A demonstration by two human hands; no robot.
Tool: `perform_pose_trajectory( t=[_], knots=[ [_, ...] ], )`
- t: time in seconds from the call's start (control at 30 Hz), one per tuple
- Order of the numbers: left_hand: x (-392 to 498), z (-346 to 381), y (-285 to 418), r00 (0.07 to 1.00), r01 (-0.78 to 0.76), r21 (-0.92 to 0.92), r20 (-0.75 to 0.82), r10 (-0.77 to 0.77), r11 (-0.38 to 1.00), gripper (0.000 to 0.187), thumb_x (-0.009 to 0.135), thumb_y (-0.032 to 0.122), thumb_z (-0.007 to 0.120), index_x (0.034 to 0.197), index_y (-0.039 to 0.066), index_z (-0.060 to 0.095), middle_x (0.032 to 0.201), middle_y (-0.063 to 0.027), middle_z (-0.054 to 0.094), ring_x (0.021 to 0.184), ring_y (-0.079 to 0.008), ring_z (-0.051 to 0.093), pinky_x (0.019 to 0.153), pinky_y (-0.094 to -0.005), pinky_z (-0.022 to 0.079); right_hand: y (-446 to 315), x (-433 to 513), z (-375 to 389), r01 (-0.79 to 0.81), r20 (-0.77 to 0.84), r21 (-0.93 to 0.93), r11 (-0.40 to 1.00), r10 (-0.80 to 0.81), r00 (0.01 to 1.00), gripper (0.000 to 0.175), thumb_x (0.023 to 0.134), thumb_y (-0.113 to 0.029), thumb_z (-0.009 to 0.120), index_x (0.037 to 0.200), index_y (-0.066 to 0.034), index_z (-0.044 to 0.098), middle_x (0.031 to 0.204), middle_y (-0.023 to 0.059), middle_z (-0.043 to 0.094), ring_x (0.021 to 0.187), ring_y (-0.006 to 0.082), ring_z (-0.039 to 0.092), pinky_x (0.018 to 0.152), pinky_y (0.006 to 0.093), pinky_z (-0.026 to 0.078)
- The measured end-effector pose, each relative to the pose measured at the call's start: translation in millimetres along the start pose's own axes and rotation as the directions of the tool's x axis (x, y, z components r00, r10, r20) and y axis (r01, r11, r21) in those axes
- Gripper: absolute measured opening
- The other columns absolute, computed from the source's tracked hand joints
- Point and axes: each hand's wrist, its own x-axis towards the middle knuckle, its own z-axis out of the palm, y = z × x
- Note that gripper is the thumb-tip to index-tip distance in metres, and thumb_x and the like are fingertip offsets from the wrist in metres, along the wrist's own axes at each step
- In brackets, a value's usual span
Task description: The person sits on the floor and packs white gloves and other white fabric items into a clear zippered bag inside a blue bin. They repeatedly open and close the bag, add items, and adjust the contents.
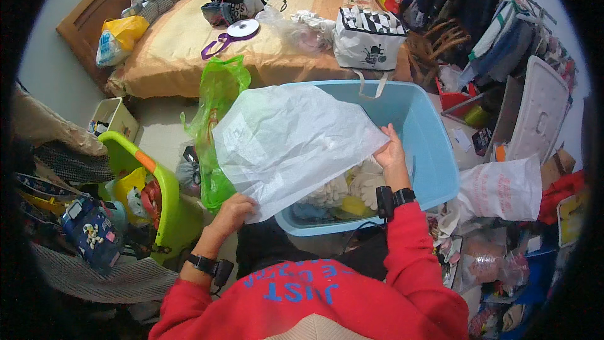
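A thin white sheet, perhaps a plastic or non-woven bag (pixel 297 137), is spread between my two hands. My left hand (pixel 236 212) pinches its near left corner. At the right corner, my right hand (pixel 390 147) grips it between thumb and fingers. Below the sheet stands a large light-blue plastic tub (pixel 436 151), partly covered by it. Inside the tub lie several white knitted gloves (pixel 365 184) and something yellow (pixel 354 205). A translucent green plastic bag (pixel 212 160) hangs or stands just left of the sheet, its lower part beside my left hand.
A lime-green basket (pixel 165 198) holds bagged items at left. Beyond the tub is a bed (pixel 174 61) bearing a white printed tote bag (pixel 368 42) and a ribbon spool (pixel 243 28). A white woven sack (pixel 500 189) and a leaning white lid (pixel 540 108) stand at right.
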Motion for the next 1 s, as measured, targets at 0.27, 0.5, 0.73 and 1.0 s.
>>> perform_pose_trajectory(
  t=[0.27,0.5,0.73,1.0],
  knots=[
    [0.9,-43.2,-23.4,0.946,0.255,0.342,0.104,-0.306,0.905,0.019,0.068,-0.008,0.055,0.076,0.005,0.066,0.09,-0.012,0.066,0.092,-0.0357,0.06,0.079,-0.0412,0.05,11.5,-20.7,6.5,0.146,0.298,-0.641,0.753,0.068,0.952,0.027,0.084,0.0,0.064,0.111,0.0023,0.06,0.101,0.0081,0.065,0.089,0.017,0.063,0.082,0.0303,0.052],
    [121.6,-16.2,93.6,0.981,-0.134,0.151,-0.116,0.152,0.979,0.05,0.073,-0.003,0.057,0.123,0.002,0.055,0.121,-0.0198,0.056,0.115,-0.0346,0.052,0.096,-0.0418,0.043,78.8,-96.4,58.3,0.202,0.5,-0.686,0.699,0.252,0.829,0.035,0.083,0.0,0.065,0.117,-0.0001,0.056,0.107,0.0056,0.062,0.089,0.0143,0.062,0.08,0.027,0.052],
    [143.6,-29.2,117.6,0.912,-0.129,0.281,-0.344,0.225,0.951,0.042,0.07,-0.005,0.056,0.111,0.0,0.061,0.09,-0.0175,0.066,0.084,-0.0352,0.064,0.072,-0.0409,0.052,69.1,-86.0,63.1,0.512,0.576,-0.722,0.466,-0.005,0.817,0.043,0.081,-0.007,0.069,0.119,0.0014,0.053,0.106,0.0098,0.061,0.094,0.0212,0.062,0.079,0.03,0.052],
    [154.6,-142.0,151.3,0.885,-0.073,-0.235,-0.464,-0.046,0.969,0.022,0.086,-0.003,0.057,0.108,-0.002,0.063,0.087,-0.0115,0.07,0.081,-0.0155,0.068,0.071,-0.0276,0.052,85.3,-38.5,62.9,0.658,0.704,-0.707,-0.258,-0.352,0.617,0.095,0.066,-0.023,0.078,0.145,-0.004,0.028,0.142,0.0246,0.033,0.134,0.0401,0.028,0.113,0.0433,0.022]
  ],
)
